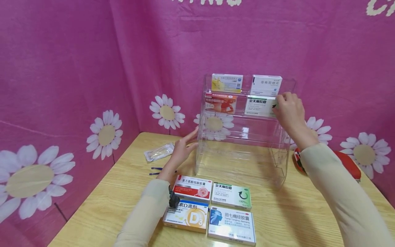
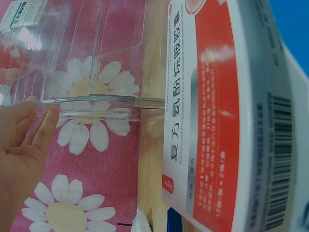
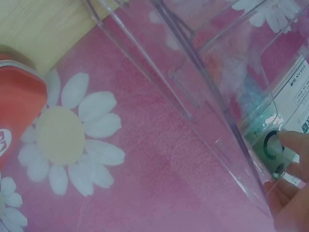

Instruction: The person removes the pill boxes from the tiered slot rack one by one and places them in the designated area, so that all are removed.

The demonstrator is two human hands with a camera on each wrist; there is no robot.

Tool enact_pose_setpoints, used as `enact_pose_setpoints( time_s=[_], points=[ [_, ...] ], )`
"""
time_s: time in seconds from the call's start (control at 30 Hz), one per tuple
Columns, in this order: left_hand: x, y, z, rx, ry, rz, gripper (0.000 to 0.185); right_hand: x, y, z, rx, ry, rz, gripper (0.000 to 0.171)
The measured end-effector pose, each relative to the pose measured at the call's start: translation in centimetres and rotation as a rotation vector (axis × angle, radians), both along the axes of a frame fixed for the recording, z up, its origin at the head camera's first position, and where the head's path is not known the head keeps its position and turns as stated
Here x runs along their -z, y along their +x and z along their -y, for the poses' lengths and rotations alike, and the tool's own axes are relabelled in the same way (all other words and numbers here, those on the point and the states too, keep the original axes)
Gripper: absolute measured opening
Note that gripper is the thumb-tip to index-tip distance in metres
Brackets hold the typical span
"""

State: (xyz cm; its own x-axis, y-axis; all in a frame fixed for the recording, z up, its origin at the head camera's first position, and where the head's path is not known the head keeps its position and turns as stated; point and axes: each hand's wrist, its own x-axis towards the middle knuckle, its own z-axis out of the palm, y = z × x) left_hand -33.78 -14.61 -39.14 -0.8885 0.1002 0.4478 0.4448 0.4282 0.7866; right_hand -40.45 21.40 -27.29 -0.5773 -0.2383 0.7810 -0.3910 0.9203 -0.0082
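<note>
A clear acrylic display stand (image 1: 198, 154) stands on the table. My right hand (image 1: 291, 111) pinches the right end of a green-and-white medicine box (image 1: 259, 106) on its second tier; the right wrist view shows fingers (image 3: 294, 145) at that box's end. My left hand (image 1: 181, 151) touches the stand's left side with extended fingers, also seen in the left wrist view. Beside the held box sits a red medicine box (image 1: 220, 103). On the top tier are a yellow-and-white box (image 1: 226, 83) and a white box (image 1: 266, 85).
In front of the stand lie a red-and-white box (image 1: 192, 187), a green-and-white box (image 1: 231, 195), a vitamin D box (image 1: 186, 218) and a blue-and-white box (image 1: 232, 224). Cotton swabs (image 1: 159, 152) and blue tweezers (image 1: 157, 174) lie left; a red case (image 1: 347, 164) lies right.
</note>
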Motion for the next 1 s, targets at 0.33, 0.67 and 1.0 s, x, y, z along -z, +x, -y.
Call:
enact_pose_setpoints(
  time_s=[0.33, 0.67, 1.0],
  points=[
    [-0.11, 0.13, -0.07, -0.011, -0.023, -0.006, 0.059, -0.01, -0.37, 0.4, 0.035, 0.0, -0.031, 0.029],
    [0.12, 0.22, -0.08, -0.021, -0.027, 0.005, 0.06, 0.09, -0.15, 0.46, -0.021, -0.089, -0.037, 0.034],
    [0.18, 0.19, -0.04, -0.016, -0.013, 0.0, 0.058, -0.82, 0.36, 0.39, -0.117, -0.291, -0.003, 0.029]
  ],
)
